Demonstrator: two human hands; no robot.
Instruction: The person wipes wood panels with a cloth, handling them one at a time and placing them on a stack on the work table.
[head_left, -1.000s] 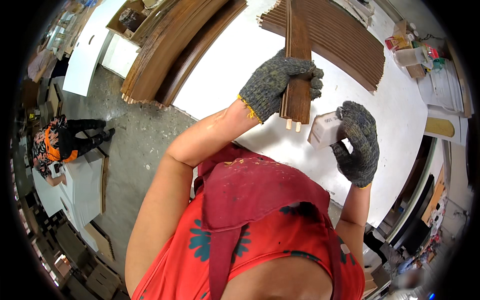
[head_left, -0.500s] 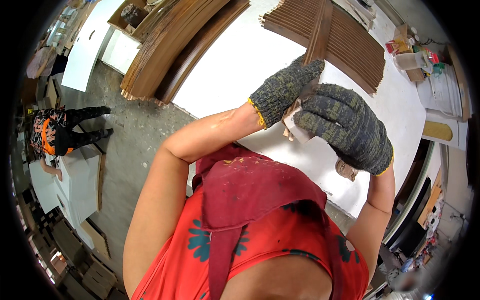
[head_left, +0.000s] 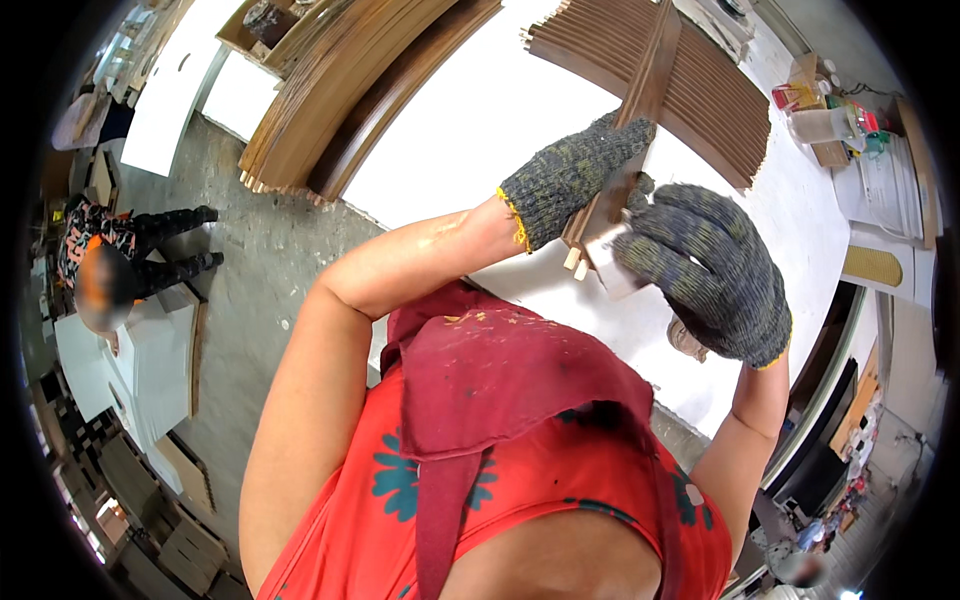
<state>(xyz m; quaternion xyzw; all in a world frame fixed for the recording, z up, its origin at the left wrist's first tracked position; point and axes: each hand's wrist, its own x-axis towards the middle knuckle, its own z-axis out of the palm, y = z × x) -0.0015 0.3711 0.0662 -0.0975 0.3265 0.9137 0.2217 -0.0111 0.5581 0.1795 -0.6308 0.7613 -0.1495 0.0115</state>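
Observation:
My left hand [head_left: 575, 180], in a dark grey-green knit glove with a yellow cuff, is closed around a long brown wooden strip [head_left: 655, 70]. The strip slants from the far side of the white table towards me. Two pale round pegs [head_left: 574, 262] stick out of its near end. My right hand [head_left: 705, 275], gloved alike, is closed on a small pale flat piece [head_left: 613, 265] beside that end; its kind is not clear. Under the strip's far part lies a row of similar brown strips [head_left: 690, 120]. A small brownish lump [head_left: 686, 340] rests on the table below my right hand.
Stacked brown boards [head_left: 340, 80] with pegged ends lie at the table's left. Bottles and jars [head_left: 825, 122] stand at the right edge, near a stack of white sheets [head_left: 885, 195]. Across the floor at left, another person [head_left: 105, 260] bends over white panels [head_left: 140, 350].
My right hand has shifted slightly right and towards me with the pale piece, uncovering more of the strip's near end and its pegs. The other person's head has come into view.

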